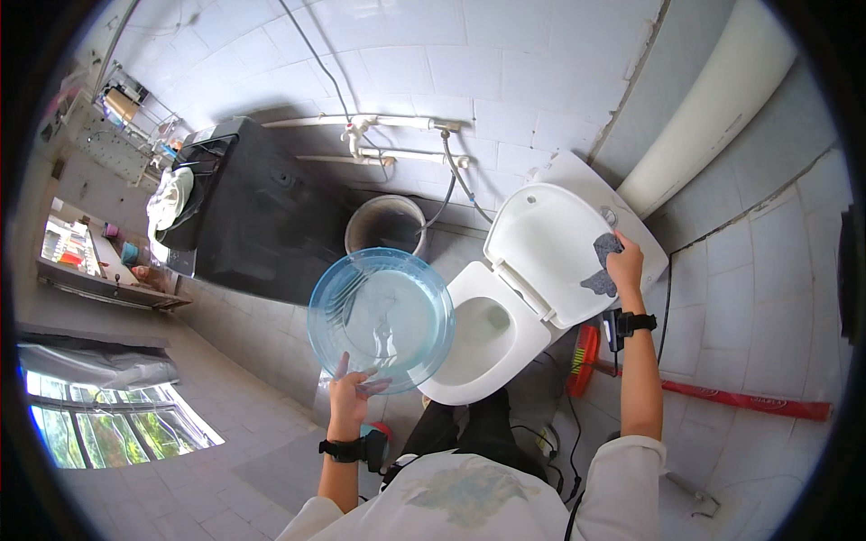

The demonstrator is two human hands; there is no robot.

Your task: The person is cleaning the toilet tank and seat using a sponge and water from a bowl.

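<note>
My left hand [348, 395] grips the near rim of a translucent blue plastic basin [324, 314], with a thumb and fingers at its edge. Clear water [388, 316] appears to lie inside it. The basin is left of a white toilet [440, 383] and overlaps the bowl's left edge in view. A crumpled dark grey cloth [607, 252] is pinched in my right hand [626, 267], against the right edge of the raised toilet lid [550, 257]. The cloth hangs down over that edge; whether it presses on the lid I cannot tell.
A grey bucket [359, 216] stands behind the basin, beside a black appliance [271, 212]. Pipes with a valve [357, 131] run along the tiled wall. At right lie a red-and-green broom head [584, 359] and a red pole [740, 399]. Dark cables [574, 437] trail near my legs.
</note>
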